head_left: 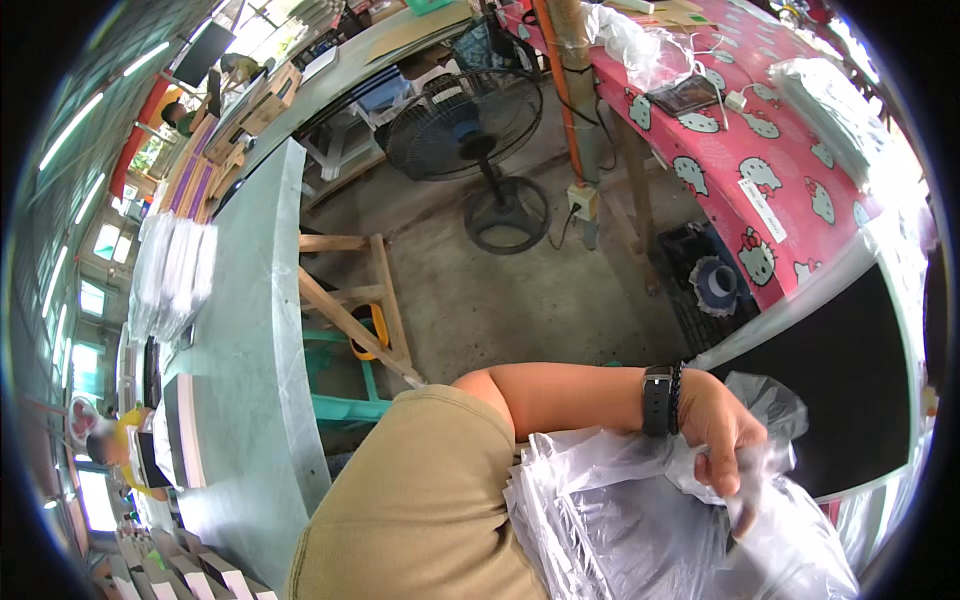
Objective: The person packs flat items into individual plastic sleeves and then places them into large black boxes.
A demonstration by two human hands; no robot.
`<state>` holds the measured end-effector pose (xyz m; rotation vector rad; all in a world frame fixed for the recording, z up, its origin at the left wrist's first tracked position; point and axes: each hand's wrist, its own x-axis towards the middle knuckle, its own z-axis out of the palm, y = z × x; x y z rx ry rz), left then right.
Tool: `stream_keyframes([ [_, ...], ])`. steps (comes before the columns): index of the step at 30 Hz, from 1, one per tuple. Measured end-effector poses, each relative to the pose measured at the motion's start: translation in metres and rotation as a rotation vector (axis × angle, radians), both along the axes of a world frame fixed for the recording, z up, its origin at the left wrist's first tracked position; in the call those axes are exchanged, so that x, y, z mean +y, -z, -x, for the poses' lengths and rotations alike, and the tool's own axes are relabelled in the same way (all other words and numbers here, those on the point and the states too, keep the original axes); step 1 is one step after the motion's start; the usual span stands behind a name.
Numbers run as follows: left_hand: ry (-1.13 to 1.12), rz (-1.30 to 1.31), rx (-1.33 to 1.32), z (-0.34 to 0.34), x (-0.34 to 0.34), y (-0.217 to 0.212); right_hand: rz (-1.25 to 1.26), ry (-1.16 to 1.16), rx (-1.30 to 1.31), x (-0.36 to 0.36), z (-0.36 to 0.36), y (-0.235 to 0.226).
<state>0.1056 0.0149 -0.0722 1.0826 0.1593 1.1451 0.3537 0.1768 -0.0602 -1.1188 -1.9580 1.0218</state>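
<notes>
My left hand (718, 425), with a dark watch (657, 400) and a beaded bracelet at the wrist, reaches across to the right. Its fingers are closed on a clear plastic bag (790, 535), which looks crumpled and partly blurred. Below the hand lies a pile of clear plastic bags (610, 510), with folded edges toward its left side. Just beyond my hand is a flat black panel (850, 380) with a pale plastic border. A blurred fingertip shows under the film, and I cannot tell which hand it belongs to. Otherwise my right hand is out of sight.
A table with a pink cartoon cloth (730, 150) stands at the right, holding a phone (685, 95) and plastic wrap. A black pedestal fan (475, 145) stands ahead. On the left, a long grey table (250, 300) bears wrapped stacks (175, 265). People work beyond it.
</notes>
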Motion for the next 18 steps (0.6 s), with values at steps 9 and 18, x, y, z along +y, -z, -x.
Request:
stream_keyframes([
  [9,-0.386,0.336,-0.386,0.036,0.009,0.011,0.039,0.232,0.301,0.035,-0.099,0.002],
  [18,-1.507,-0.092,0.942,0.077,0.131,-0.032,-0.224,0.112,0.199,0.071,0.021,-0.028],
])
